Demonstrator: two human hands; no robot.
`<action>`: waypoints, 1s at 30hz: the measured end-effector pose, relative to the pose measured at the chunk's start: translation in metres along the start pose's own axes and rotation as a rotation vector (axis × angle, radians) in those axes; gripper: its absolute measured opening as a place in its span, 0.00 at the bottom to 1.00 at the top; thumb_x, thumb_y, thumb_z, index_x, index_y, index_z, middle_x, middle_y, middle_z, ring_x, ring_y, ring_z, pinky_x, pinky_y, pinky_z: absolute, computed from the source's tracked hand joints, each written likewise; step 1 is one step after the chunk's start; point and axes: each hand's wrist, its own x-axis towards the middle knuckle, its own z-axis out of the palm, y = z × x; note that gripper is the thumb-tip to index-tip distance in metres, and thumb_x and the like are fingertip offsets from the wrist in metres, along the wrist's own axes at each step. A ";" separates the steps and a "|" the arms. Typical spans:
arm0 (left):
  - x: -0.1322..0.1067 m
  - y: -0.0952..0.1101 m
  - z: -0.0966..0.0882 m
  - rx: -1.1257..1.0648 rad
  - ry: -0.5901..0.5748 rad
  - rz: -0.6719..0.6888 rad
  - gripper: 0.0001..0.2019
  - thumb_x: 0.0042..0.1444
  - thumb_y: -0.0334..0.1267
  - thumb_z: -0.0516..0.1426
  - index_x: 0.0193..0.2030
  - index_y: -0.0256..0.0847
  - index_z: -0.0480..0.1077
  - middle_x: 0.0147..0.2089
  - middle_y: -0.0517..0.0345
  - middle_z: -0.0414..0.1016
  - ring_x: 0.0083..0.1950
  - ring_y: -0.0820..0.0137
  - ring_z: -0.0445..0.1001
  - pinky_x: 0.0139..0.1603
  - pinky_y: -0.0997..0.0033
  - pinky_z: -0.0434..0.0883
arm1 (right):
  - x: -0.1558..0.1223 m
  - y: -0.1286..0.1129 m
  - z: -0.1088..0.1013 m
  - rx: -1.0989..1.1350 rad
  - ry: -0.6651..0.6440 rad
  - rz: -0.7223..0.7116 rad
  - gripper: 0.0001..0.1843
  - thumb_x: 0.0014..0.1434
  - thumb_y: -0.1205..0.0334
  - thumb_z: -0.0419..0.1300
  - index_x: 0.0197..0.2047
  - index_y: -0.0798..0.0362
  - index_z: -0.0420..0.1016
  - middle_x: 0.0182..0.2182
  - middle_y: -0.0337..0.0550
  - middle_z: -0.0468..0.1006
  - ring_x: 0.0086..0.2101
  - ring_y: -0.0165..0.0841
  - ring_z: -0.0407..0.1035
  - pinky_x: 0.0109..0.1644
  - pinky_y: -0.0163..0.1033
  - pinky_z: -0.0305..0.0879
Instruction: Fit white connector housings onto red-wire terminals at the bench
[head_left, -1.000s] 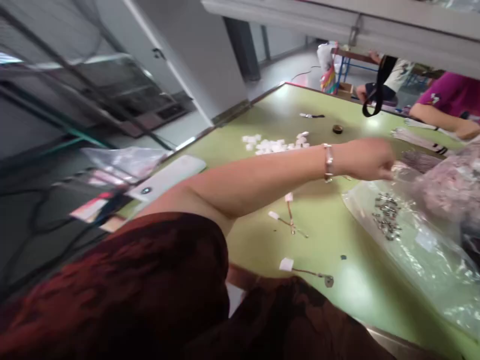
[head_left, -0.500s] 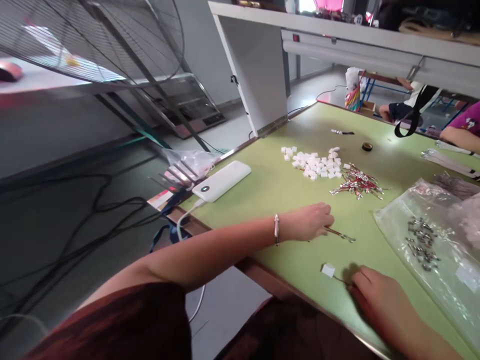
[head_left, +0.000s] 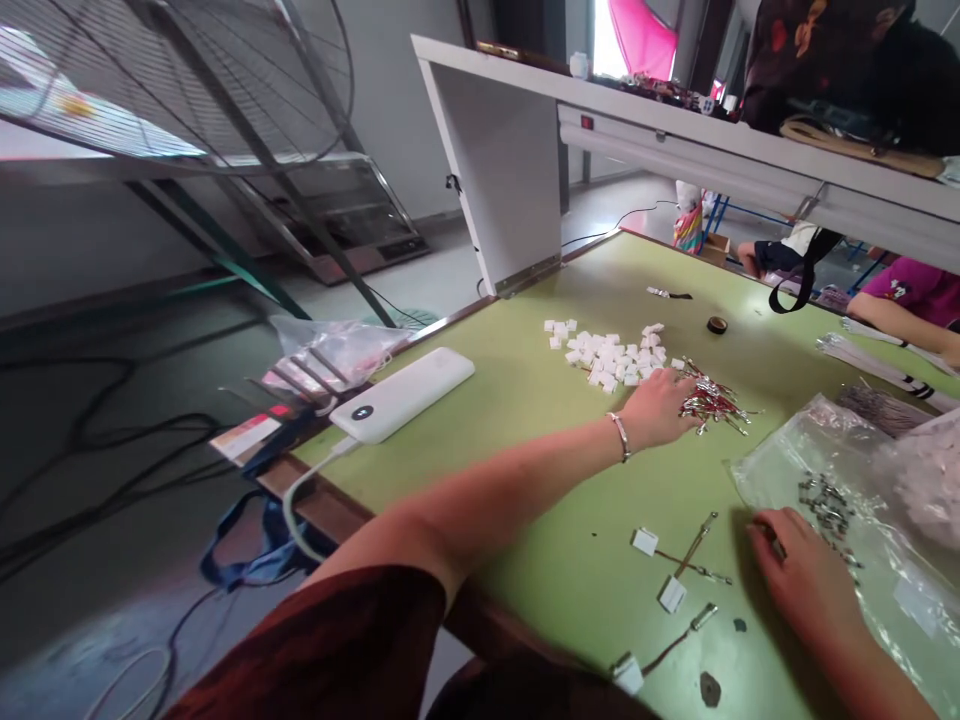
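My left hand [head_left: 660, 408] reaches across the table to the pile of red wires with metal terminals [head_left: 716, 398]. Its fingers stretch out at the pile's near edge, their tips partly hidden. Just beyond it are many small white connector housings [head_left: 607, 355]. My right hand [head_left: 806, 570] rests by the near edge of the clear plastic bag [head_left: 780, 440], fingers curled; whatever they might hold is hidden. Left of it lie three wired pieces, each with a white housing: an upper one [head_left: 645, 541], a middle one [head_left: 673, 594] crossing its wire, and a lower one [head_left: 628, 673].
Metal parts [head_left: 825, 505] lie at the bag. A white power bank [head_left: 405, 395] with a cable sits at the table's left edge. Black tape [head_left: 717, 325] and bundled white strips [head_left: 877, 365] are farther back. A person in a purple sleeve [head_left: 911, 285] sits across, right.
My left hand has moved away to the wire pile, leaving its wire on the table. My right hand has let go of its wired housing and shifted right toward the bag. The view has tilted up.
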 end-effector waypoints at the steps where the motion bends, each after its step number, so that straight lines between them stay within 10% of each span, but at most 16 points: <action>1: 0.010 0.001 0.006 0.008 0.014 0.068 0.31 0.58 0.51 0.58 0.63 0.36 0.60 0.58 0.41 0.65 0.60 0.55 0.62 0.60 0.56 0.62 | -0.001 0.003 0.007 -0.040 -0.007 -0.005 0.14 0.65 0.54 0.49 0.39 0.50 0.73 0.34 0.43 0.77 0.29 0.36 0.73 0.31 0.39 0.65; 6: 0.055 0.021 0.035 0.092 0.001 0.354 0.21 0.60 0.40 0.56 0.59 0.40 0.66 0.62 0.45 0.64 0.66 0.57 0.54 0.64 0.56 0.56 | -0.004 0.002 0.023 -0.092 -0.044 -0.035 0.14 0.67 0.58 0.47 0.41 0.50 0.73 0.35 0.43 0.78 0.29 0.34 0.73 0.30 0.38 0.63; 14: 0.065 0.032 0.062 0.112 -0.088 0.294 0.11 0.57 0.26 0.51 0.40 0.31 0.74 0.41 0.42 0.74 0.47 0.58 0.72 0.49 0.60 0.69 | -0.007 0.002 0.019 -0.098 -0.022 -0.119 0.16 0.67 0.59 0.46 0.38 0.51 0.74 0.29 0.42 0.76 0.28 0.32 0.71 0.29 0.35 0.60; 30: 0.031 0.037 0.013 -0.736 0.160 -0.076 0.10 0.62 0.34 0.49 0.31 0.39 0.68 0.28 0.62 0.68 0.29 0.75 0.65 0.31 0.74 0.64 | -0.010 0.052 -0.033 0.197 0.269 0.117 0.13 0.60 0.50 0.54 0.37 0.47 0.76 0.33 0.42 0.81 0.31 0.35 0.75 0.35 0.39 0.69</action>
